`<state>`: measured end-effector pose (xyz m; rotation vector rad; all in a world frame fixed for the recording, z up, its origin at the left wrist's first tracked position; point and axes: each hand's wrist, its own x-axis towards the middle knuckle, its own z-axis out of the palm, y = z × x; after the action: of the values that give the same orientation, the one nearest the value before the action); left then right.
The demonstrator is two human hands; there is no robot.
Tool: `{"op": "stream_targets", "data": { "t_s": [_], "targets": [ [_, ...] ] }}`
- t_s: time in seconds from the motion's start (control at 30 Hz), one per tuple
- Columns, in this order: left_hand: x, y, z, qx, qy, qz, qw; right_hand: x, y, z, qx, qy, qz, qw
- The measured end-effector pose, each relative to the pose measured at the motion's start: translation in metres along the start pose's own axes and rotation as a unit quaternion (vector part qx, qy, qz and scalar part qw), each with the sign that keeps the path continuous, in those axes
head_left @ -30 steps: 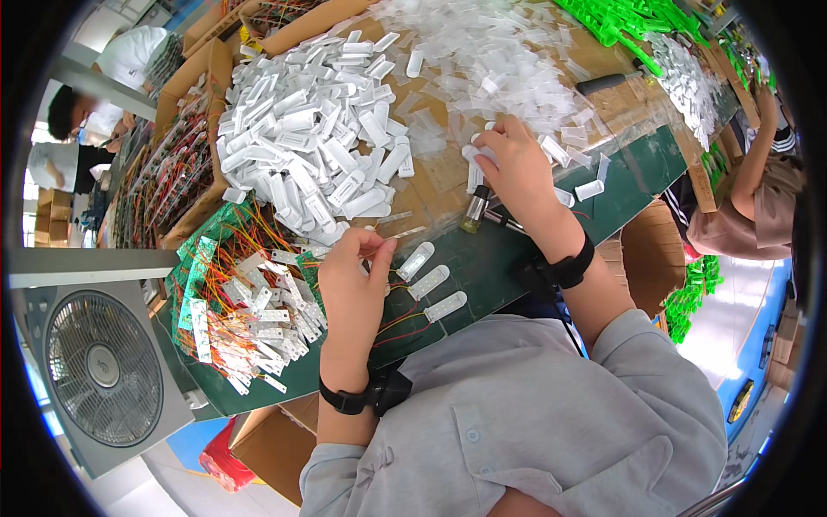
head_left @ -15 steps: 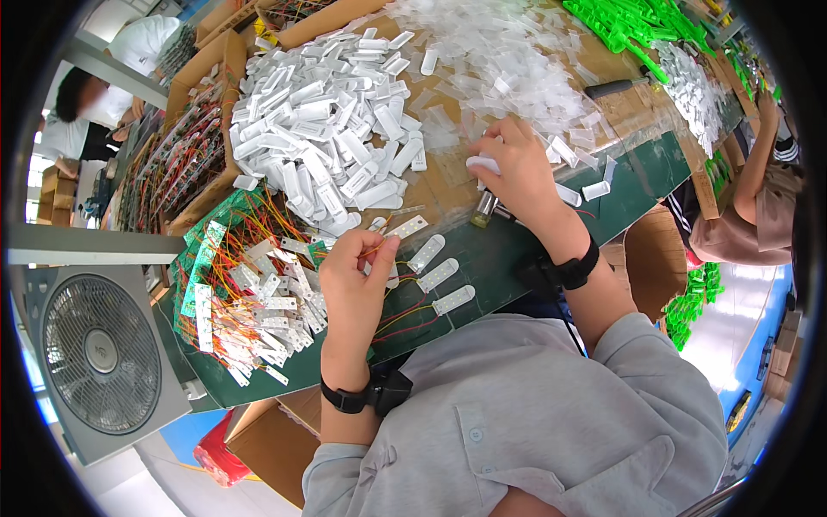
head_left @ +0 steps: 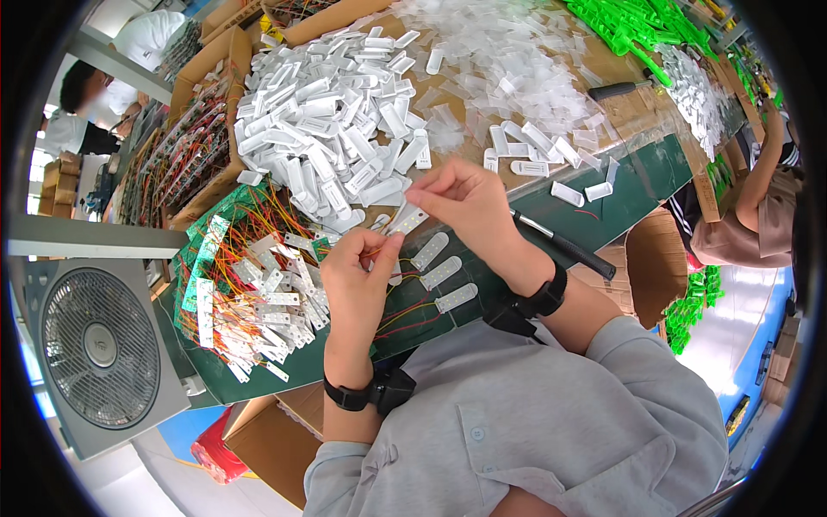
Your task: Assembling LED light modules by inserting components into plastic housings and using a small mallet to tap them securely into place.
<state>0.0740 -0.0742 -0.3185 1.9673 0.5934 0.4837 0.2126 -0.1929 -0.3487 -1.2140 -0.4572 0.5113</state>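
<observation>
My left hand [head_left: 357,267] pinches a small white circuit board strip [head_left: 410,221] with dark dots, held slantwise over the table. My right hand [head_left: 465,207] has come up to the strip's far end, thumb and forefinger pressed together; what lies between them is too small to make out. Just right of my left hand, several white round-ended cases [head_left: 444,272] with dotted boards and thin red and yellow wires lie in a row. A heap of wired white boards [head_left: 271,302] sits left of my left hand. Beyond both hands is a big pile of white plastic cases [head_left: 336,129].
Clear plastic pieces [head_left: 517,69] spread over cardboard at the back. A black-handled tool with a metal shaft [head_left: 564,246] lies by my right forearm. Bright green plastic parts [head_left: 629,26] are at the far right. A fan [head_left: 102,345] stands left; other people are nearby.
My right hand has moved left and nearer, from the loose cases to the strip's end; the white piece at its fingers no longer shows there. My left hand has stayed in place.
</observation>
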Motion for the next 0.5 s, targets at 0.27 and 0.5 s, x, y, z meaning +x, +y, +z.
{"op": "stream_targets", "data": {
  "t_s": [0.27,0.5],
  "targets": [
    [0.000,0.000,-0.002,-0.014,0.023,-0.037,0.999,-0.010,-0.012,0.001,0.146,-0.046,0.107,0.982],
    [-0.002,-0.002,-0.004,-0.013,0.015,-0.068,0.997,-0.020,-0.016,0.004,0.059,-0.085,0.083,0.991]
  ]
}}
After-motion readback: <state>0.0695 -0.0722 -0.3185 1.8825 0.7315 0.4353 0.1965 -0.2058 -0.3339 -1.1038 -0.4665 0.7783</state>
